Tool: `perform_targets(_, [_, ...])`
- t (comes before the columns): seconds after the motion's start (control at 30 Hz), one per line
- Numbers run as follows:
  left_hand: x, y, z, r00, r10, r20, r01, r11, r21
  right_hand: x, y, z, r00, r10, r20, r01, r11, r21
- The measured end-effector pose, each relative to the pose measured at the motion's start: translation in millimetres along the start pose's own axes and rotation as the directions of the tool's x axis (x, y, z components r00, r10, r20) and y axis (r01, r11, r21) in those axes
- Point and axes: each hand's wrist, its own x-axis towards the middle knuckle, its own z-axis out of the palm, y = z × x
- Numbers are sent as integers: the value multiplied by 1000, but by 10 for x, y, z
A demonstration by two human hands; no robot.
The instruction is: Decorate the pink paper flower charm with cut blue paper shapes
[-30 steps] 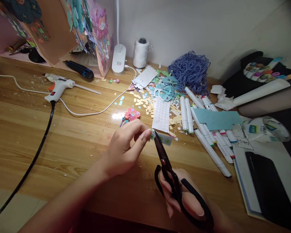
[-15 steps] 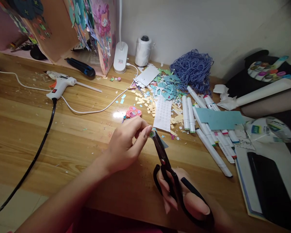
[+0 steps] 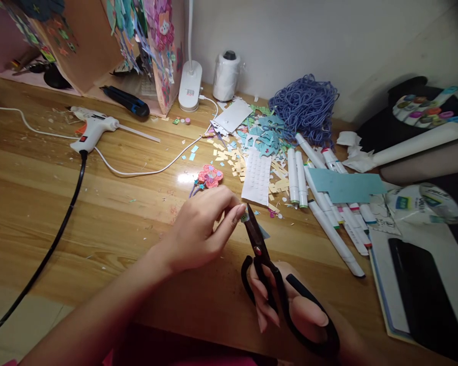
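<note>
Between the thumb and fingertips of my left hand (image 3: 209,223) is a small green paper piece (image 3: 245,216). My right hand (image 3: 290,300) has its fingers through the handles of black scissors (image 3: 258,250), whose blades point away from me and touch or nearly touch the paper piece. A grey-blue scrap (image 3: 264,233) shows just right of the blades. Beyond my left hand, a pink flower ornament (image 3: 210,176) with small blue stars lies on the wooden table (image 3: 137,213).
Paper scraps (image 3: 265,134), a dotted white sheet (image 3: 257,178) and blue cord (image 3: 305,109) lie at the back. White markers (image 3: 336,239) and a black case (image 3: 427,290) are to the right. A glue gun (image 3: 93,133) and cutter (image 3: 125,101) lie left.
My left hand and the green paper piece have shifted slightly right and toward me. More of the flower ornament shows. The scissor blades appear closer together.
</note>
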Motion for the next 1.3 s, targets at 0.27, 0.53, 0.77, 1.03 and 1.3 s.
perform_targets(0.27, [-11,-4,31,998,-51,-32,50,998,-47,56,49,6,995,-97,-1,95,976,197])
perform_targets(0.53, [-19,-14,67,994,-48,-101,44,998,-49,57,-43,15,998,-65,-3,65,985,163])
perform_targets(0.77, [-33,-5,74,992,-53,-112,46,997,-57,55,-48,12,998,-62,-5,62,989,131])
perform_targets(1.03, [-28,15,82,991,10,-134,-16,999,-44,46,-50,8,997,-2,-77,3,1000,24])
perform_targets(1.3, [-35,20,114,989,26,-142,-36,997,-66,47,-91,30,997,3,-71,-1,999,40])
